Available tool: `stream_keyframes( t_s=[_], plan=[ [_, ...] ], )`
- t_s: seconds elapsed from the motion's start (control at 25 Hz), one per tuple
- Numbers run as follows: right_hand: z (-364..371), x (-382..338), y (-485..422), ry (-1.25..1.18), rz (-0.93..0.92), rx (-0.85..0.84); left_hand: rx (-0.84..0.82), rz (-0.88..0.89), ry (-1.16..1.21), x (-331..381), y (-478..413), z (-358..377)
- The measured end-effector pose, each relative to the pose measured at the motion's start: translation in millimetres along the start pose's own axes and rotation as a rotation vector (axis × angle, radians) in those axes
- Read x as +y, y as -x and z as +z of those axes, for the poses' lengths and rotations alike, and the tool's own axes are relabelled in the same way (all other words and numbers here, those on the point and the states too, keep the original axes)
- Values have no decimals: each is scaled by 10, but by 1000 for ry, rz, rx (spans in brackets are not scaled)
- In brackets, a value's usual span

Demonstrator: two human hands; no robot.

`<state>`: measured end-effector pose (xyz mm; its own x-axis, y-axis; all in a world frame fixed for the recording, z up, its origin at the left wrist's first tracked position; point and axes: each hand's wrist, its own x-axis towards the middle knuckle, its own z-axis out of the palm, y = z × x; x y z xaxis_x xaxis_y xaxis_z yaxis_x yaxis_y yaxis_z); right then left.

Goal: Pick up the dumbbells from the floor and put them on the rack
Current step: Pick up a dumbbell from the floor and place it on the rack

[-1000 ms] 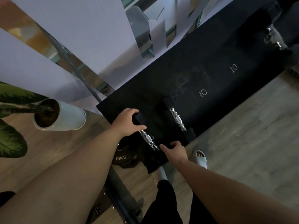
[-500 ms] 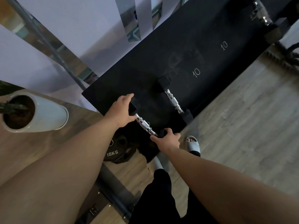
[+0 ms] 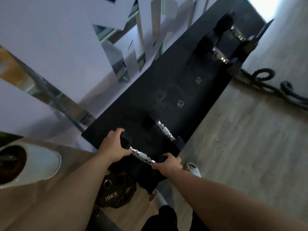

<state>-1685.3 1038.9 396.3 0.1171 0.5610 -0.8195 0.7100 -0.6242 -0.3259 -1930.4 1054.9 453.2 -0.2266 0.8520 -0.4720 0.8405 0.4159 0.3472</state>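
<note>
Floorboards (image 3: 241, 147) of pale wood fill the right side of the view and lie open beside the long right edge of the rack, apart from a dark rope (image 3: 270, 85) coiled near its far corner. Next in size, the rack (image 3: 191, 100) is a black slab running from the near left to the far right, with the wall and its mirror strips close along the left edge; its middle stretch is bare, with faint number marks too blurred to read. A white plant pot (image 3: 38, 164) sits at the left, well apart from the rack's near corner, and a black weight plate (image 3: 115, 192) marked 10KG lies on the floor just below that near end. Two dumbbells (image 3: 221, 47) rest side by side at the far end of the rack, one more (image 3: 164, 130) lies near the front, and just beside it, at the near edge, is the held dumbbell (image 3: 141, 155), which seems to be resting on the rack, though the dark surface makes contact hard to judge. The left hand (image 3: 113, 147) is wrapped around its far black head, and the right hand (image 3: 168, 165) is closed over its near head, leaving the chrome handle bare between them. A sandalled foot (image 3: 193, 169) stands just beside the rack's front corner.
</note>
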Motion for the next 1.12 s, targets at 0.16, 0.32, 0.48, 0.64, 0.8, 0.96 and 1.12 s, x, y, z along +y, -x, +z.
stream_keyframes(
  t_s=[0.16,0.32,0.48,0.64,0.8,0.96,1.12],
  plan=[
    [-486,-238,182,-56,-95,59,56,110,-18,482,-32,-484],
    [-1074,-498,194,-145,-158,136,135,207,-51,1136,-260,-915],
    [-1785,-673,-108,-184,-168,176,172,246,-75,1867,-650,-1091],
    [-2427,-727,-588,-184,-138,194,116,237,-102,2535,-1183,-1002],
    [-2945,-753,-1081,-231,-81,175,77,223,-127,3124,-1775,-821],
    [-3317,-764,-1607,-226,-47,143,49,183,-125,3559,-2278,-617],
    [-3590,-826,-2059,-215,-36,133,16,139,-145,3827,-2721,-457]
  ],
)
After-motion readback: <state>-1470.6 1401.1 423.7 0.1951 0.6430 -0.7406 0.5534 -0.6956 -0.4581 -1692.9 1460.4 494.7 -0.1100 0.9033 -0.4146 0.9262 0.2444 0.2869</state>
